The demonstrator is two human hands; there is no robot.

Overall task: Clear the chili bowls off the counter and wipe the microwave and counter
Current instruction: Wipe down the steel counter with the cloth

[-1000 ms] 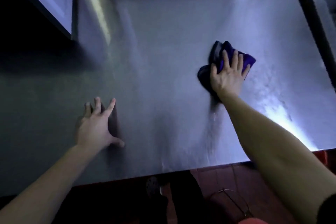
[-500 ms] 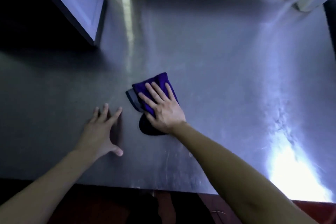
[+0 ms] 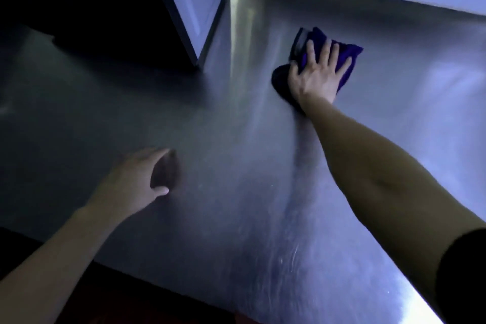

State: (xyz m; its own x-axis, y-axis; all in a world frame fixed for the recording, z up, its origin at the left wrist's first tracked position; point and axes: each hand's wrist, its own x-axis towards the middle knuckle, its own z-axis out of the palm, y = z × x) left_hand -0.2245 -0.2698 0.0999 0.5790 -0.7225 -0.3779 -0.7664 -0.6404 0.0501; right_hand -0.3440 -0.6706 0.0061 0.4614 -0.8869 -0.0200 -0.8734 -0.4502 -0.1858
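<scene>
On the steel counter [image 3: 236, 118], head view, we see our right hand [image 3: 315, 76] at about 1 o'clock, fingers spread flat and pressing a folded purple cloth [image 3: 347, 52] against the surface. Our left hand [image 3: 136, 179] sits at about 8 o'clock, loosely cupped with thumb apart from the fingers, holding nothing; whether it touches the steel we cannot tell. A pale appliance, probably the microwave [image 3: 192, 0], stands at 11 o'clock, near the cloth but apart from it. No chili bowls appear on the visible counter, so we judge the step in hand to be wiping. To do it well, we keep the palm flat on the cloth, overlap each pass, work toward the microwave base and the back edge, and brace with the free hand
</scene>
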